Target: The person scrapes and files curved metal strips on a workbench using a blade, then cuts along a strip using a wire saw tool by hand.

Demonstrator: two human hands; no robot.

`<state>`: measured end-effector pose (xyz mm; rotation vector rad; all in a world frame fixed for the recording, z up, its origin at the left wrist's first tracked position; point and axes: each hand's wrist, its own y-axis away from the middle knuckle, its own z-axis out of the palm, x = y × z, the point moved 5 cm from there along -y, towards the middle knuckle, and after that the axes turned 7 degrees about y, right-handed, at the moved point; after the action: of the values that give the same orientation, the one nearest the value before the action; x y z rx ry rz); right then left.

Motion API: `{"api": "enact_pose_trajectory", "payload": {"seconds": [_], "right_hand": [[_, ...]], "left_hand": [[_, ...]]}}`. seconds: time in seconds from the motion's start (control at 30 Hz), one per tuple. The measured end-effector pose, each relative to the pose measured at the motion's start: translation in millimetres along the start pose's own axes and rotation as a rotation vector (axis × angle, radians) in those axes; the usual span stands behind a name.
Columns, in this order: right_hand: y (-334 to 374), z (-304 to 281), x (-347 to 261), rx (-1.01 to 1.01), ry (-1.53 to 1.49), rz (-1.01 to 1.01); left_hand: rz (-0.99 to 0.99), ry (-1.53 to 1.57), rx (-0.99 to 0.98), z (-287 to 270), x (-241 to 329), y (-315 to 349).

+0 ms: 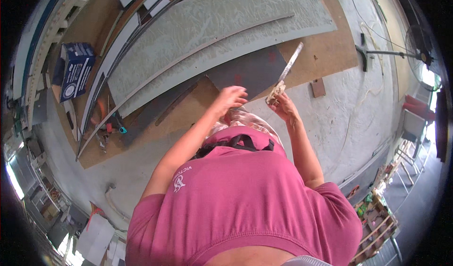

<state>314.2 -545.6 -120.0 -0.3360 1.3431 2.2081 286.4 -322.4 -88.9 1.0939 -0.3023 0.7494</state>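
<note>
My right hand (287,109) is closed around the pale, wrapped-looking grip of a long, narrow metal blade (291,62). The blade slants up and to the right, over the edge of a brown board (332,49). Apart from it, my left hand (230,98) hovers in front of my waist, fingers loosely bent and spread, with nothing visible in them. Beyond both hands lies a dark grey sheet (250,70). A large pale green patterned panel (255,6) rests farther off, with a long thin strip (217,40) across it.
At the left stands a dark blue box (78,70); nearer lie tools with red and teal handles (121,130). A small brown block (318,87) sits on the grey floor to the right. A fan (422,56) stands at the far right, and a cable runs nearby.
</note>
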Motion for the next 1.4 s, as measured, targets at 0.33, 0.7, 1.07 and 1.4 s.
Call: {"api": "enact_pose_trajectory", "payload": {"seconds": [0.33, 0.7, 1.07, 1.4], "right_hand": [[8, 147, -24, -0.196, 0.578, -0.23], [-2, 219, -1, -0.687, 0.235, -0.101], [-4, 204, 14, -0.415, 0.743, -0.133], [2, 239, 4, -0.517, 0.638, -0.227]], "left_hand": [[0.279, -0.191, 0.164, 2, 54, 33], [0.37, 0.114, 0.163, -12, 67, 64], [0.484, -0.25, 0.297, -25, 50, 71], [0.555, 0.098, 0.294, -24, 57, 95]]}}
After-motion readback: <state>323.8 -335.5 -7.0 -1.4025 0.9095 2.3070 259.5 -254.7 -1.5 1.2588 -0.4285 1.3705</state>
